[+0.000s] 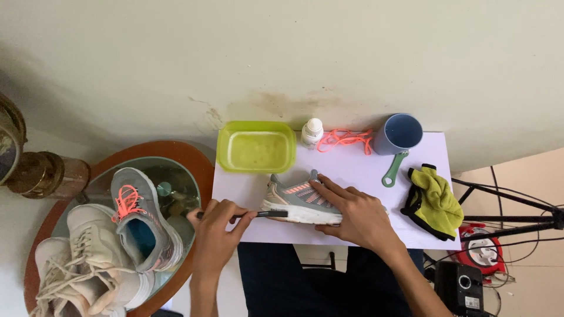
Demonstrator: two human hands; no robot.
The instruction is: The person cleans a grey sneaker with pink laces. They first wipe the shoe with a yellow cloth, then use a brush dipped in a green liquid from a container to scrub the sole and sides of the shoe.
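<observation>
Left hand [214,226] grips a brush [258,215] against the shoe [299,199]; right hand [352,214] lies flat on it. Table [352,170] front edge just under both hands; bare surface beyond the right hand.

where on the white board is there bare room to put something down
Bare patches on the white board: the stretch between the shoe and the yellow cloth, below the blue cup, and the left edge under the green tub. Crowded: the back row with the bottle and laces, and the front where both hands work.
</observation>
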